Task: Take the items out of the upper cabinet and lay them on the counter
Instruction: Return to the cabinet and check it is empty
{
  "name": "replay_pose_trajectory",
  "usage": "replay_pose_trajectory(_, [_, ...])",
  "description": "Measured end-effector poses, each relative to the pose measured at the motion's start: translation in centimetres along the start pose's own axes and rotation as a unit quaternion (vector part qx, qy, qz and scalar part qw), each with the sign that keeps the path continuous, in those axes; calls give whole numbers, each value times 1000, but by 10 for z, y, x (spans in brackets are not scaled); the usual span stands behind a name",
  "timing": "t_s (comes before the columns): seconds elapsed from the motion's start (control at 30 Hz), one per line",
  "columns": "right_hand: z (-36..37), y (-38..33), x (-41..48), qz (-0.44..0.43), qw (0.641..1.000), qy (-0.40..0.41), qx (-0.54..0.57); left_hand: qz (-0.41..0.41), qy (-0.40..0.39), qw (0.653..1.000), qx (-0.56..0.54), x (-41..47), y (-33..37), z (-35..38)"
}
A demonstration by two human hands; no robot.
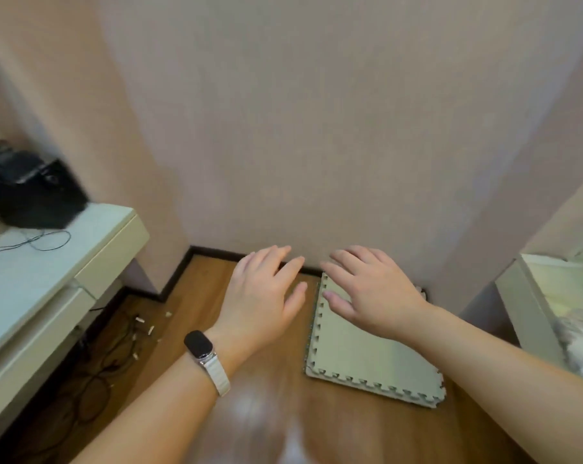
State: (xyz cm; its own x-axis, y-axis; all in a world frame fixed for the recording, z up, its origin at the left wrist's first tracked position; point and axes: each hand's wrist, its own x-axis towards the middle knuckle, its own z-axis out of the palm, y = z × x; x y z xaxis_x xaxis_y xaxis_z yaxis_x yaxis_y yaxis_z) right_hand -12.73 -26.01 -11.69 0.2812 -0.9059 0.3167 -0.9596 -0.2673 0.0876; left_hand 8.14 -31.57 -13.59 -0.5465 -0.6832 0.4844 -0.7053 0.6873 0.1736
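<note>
Left hand (263, 293) and right hand (374, 293) out flat toward the wall (317, 128), fingers spread, grasping nothing; no upper cabinet or its items in view; foam mat (367, 356) lies on the floor (199, 296); task looks unstarted.

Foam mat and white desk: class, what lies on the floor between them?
In the head view, bare wood floor, then small pale bits and dark cables nearer the white desk; the foam mat lies right.
</note>
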Motion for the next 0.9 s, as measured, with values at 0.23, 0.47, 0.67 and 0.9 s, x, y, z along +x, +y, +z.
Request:
replay_pose_trajectory(0.23, [25, -22, 103, -96, 994, 29, 39, -78, -10, 995, 57, 3, -73, -20])
replay_pose_trajectory(0.47, [62, -24, 211, -193, 975, 73, 82, -144, 12, 979, 142, 40, -142, -25])
replay_pose_trajectory(0.67, [90, -9, 310, -248, 956, 92, 126, -175, -10, 960, 220, 89, -196, -30])
replay_pose_trajectory(0.9, [109, -15, 398, -296, 935, 110, 160, -222, 2, 935, 278, 115, -234, -47])
